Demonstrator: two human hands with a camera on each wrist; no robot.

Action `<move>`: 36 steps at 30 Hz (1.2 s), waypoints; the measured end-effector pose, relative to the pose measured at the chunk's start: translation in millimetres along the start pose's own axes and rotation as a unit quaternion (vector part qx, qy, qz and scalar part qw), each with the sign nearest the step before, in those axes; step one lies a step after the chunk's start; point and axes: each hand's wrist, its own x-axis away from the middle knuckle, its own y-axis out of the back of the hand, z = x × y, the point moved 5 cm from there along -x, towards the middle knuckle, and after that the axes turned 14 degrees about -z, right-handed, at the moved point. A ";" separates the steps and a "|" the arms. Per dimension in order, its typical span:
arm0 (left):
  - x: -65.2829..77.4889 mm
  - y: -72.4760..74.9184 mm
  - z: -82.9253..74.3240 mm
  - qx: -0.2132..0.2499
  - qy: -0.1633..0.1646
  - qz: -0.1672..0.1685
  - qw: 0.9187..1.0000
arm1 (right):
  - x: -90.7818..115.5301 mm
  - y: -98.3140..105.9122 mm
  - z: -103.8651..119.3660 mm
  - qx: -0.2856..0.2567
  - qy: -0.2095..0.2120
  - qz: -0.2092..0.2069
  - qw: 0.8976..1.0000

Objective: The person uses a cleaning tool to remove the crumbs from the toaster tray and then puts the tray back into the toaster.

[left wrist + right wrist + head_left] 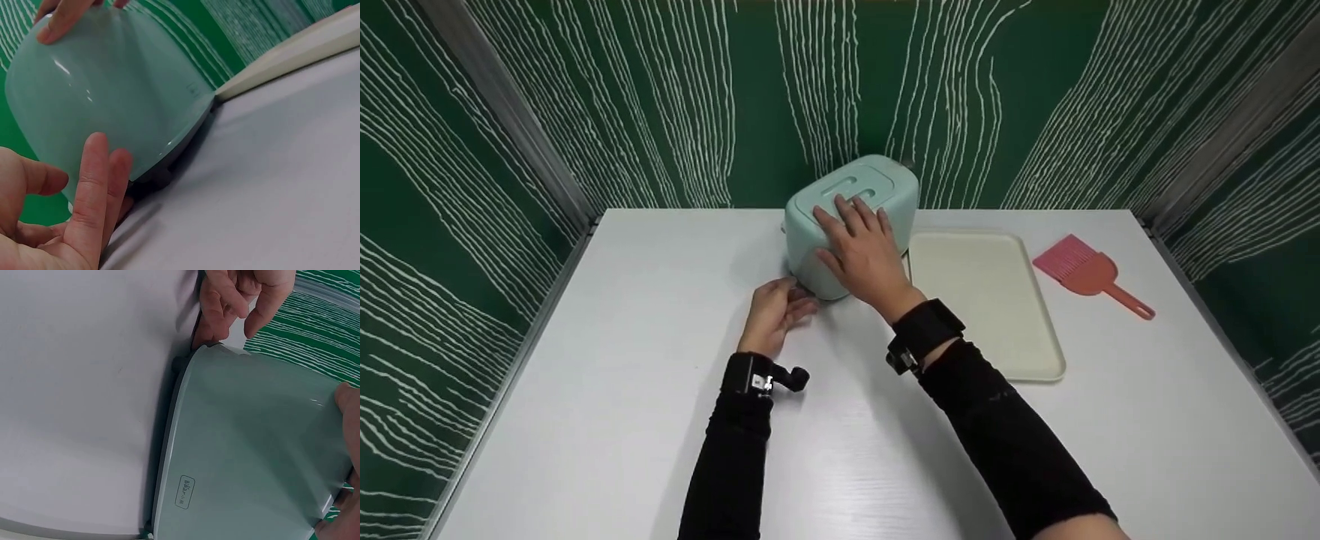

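A mint-green toaster (847, 225) stands at the back of the white table, set at an angle, with its lid-covered top facing up. Spread over its top and front side is my right hand (868, 259), fingers nearly straight and the thumb lower on the front. My left hand (771, 313) is at the toaster's lower left corner, palm turned inward. In the left wrist view, two straight fingers (90, 197) stand beside the shell, while others reach low by the dark base (160, 177) and are partly hidden. A small printed logo (185, 491) shows low on the front.
Right of the toaster lies a cream tray (982, 300), its left edge close to the toaster's base. Farther right is a small red brush (1091, 274) with pink bristles. Green walls (765, 97) with white wavy lines enclose the table's back and sides.
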 end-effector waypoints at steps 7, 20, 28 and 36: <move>0.9 -4.9 3.0 -0.002 -0.009 0.014 1.000 | 2.9 -2.7 1.1 -0.008 0.006 -0.016 1.000; -1.0 -4.9 1.3 -0.008 0.002 0.026 1.000 | 4.4 -3.4 2.8 -0.019 0.010 -0.035 0.999; -3.1 -6.6 0.1 -0.001 0.004 0.028 1.000 | 4.4 -4.0 2.0 -0.020 0.014 -0.042 0.999; -3.5 -5.8 -0.9 0.008 0.009 0.031 0.999 | 3.4 -4.1 1.9 -0.013 0.013 -0.034 0.999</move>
